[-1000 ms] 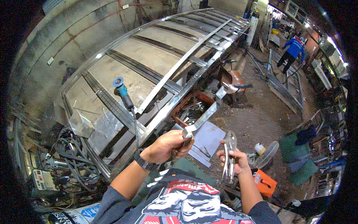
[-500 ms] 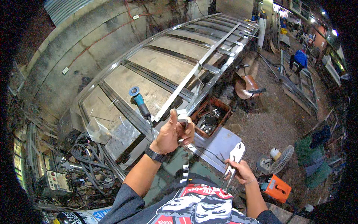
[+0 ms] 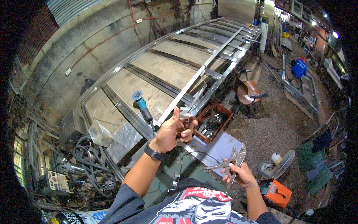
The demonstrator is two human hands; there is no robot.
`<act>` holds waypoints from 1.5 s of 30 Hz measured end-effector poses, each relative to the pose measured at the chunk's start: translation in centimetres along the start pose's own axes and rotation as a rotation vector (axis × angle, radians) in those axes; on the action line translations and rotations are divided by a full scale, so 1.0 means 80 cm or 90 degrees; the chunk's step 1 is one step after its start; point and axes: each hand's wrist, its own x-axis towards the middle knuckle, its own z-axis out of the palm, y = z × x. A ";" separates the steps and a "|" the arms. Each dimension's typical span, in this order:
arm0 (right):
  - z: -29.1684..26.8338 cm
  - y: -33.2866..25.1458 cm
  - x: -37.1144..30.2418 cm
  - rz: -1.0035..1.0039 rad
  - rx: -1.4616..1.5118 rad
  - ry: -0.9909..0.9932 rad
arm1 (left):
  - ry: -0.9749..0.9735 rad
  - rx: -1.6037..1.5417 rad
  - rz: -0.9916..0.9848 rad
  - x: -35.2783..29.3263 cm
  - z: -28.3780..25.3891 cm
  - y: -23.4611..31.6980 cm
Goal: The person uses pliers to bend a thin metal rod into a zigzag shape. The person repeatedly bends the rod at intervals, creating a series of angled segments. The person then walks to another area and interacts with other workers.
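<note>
My left hand point(image 3: 167, 135) is closed around a short silver metal piece point(image 3: 184, 122), its fingers hiding part of it; the thumb points up. In my right hand point(image 3: 242, 174), lower right of it, are silver locking pliers point(image 3: 235, 158) with long curved jaws, tilted and spread apart. A teal angle grinder point(image 3: 141, 106) lies on the metal frame point(image 3: 175, 98) just beyond my left hand. Several small pale pieces point(image 3: 176, 174) show in a row below my left hand; what they are I cannot tell.
A rusty bin of metal scraps point(image 3: 213, 121) stands beside the frame, near a pale sheet point(image 3: 223, 147). Coiled cables point(image 3: 93, 158) and a welding machine point(image 3: 57, 183) are at left. An orange machine point(image 3: 276, 192) and a fan point(image 3: 283, 164) stand at right; a person in blue point(image 3: 299, 67) is farther off.
The locking pliers have turned in my right hand, and their jaws now show spread out to the left. The metal piece has turned in my left hand. The view has shifted slightly.
</note>
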 end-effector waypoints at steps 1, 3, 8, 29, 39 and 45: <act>0.001 -0.003 -0.001 0.005 0.030 -0.010 | 0.026 0.033 0.020 0.000 0.005 0.001; 0.007 -0.012 -0.010 0.015 0.091 -0.023 | 0.072 0.097 0.058 0.001 0.018 -0.001; 0.027 -0.003 -0.006 -0.004 0.431 -0.073 | 0.036 0.328 0.123 -0.011 0.024 -0.014; 0.092 -0.113 -0.012 -0.375 -0.782 -0.064 | 0.058 0.585 0.251 -0.045 0.076 -0.065; 0.086 -0.102 -0.007 -0.387 -0.717 -0.020 | 0.035 0.675 0.292 -0.055 0.081 -0.057; 0.078 -0.096 0.001 -0.401 -0.713 -0.031 | 0.086 0.826 0.252 -0.073 0.106 -0.055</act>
